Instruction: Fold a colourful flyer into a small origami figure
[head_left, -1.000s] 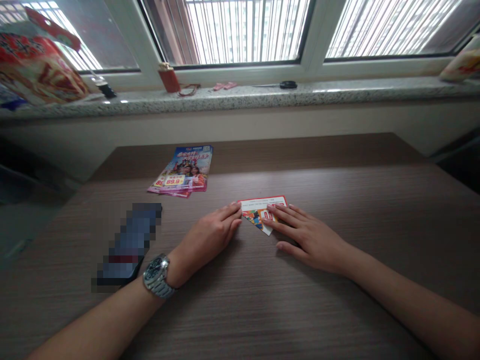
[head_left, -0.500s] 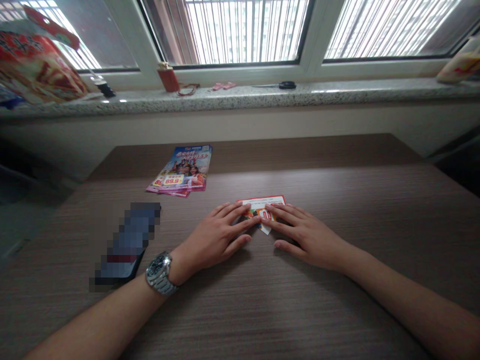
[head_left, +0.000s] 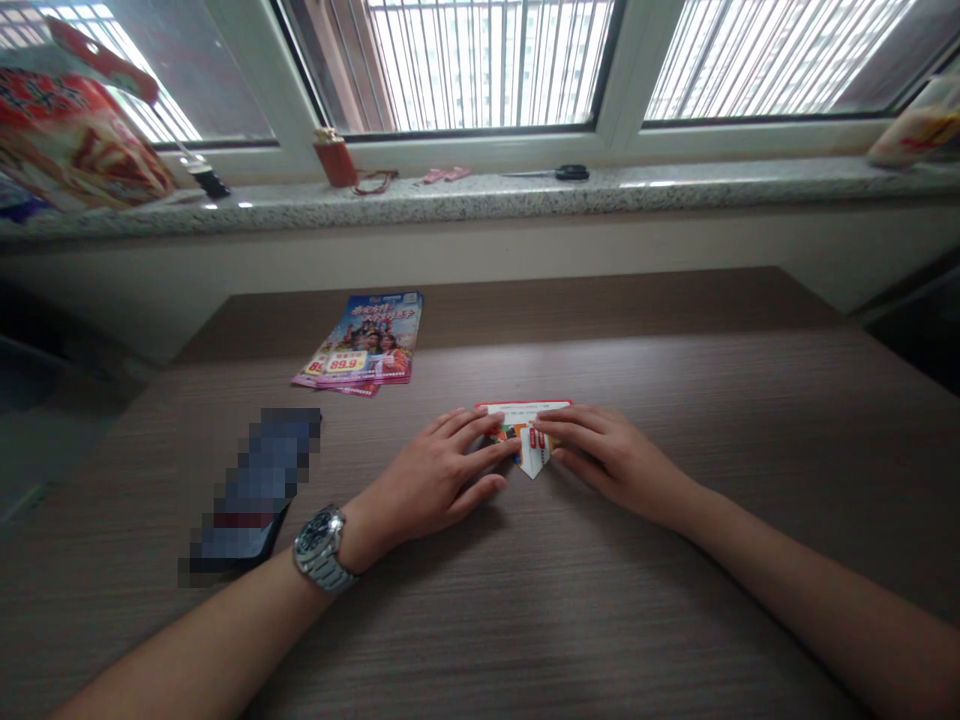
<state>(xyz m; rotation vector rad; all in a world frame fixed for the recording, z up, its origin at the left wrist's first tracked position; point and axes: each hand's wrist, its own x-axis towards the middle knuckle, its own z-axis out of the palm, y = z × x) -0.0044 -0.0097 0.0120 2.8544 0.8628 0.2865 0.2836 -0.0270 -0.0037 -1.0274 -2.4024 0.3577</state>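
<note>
Tapering to its near tip, the folded paper (head_left: 533, 452) lies inward from the far edge of the table (head_left: 675, 625). The left hand (head_left: 439, 470) spreads open over its left side; the right hand (head_left: 611, 455) bends at its right (pinching or not, I cannot tell). Even pressure should keep creases sharp. Flyers (head_left: 367, 340) lie near the far left corner.

smooth paper sheet (head_left: 532, 455), wood-grain table (head_left: 480, 640)

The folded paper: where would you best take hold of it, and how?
Probably pinch the paper by its pointed tip, coming from the near side: the tip faces the person and lies uncovered between the left hand and right hand.
</note>
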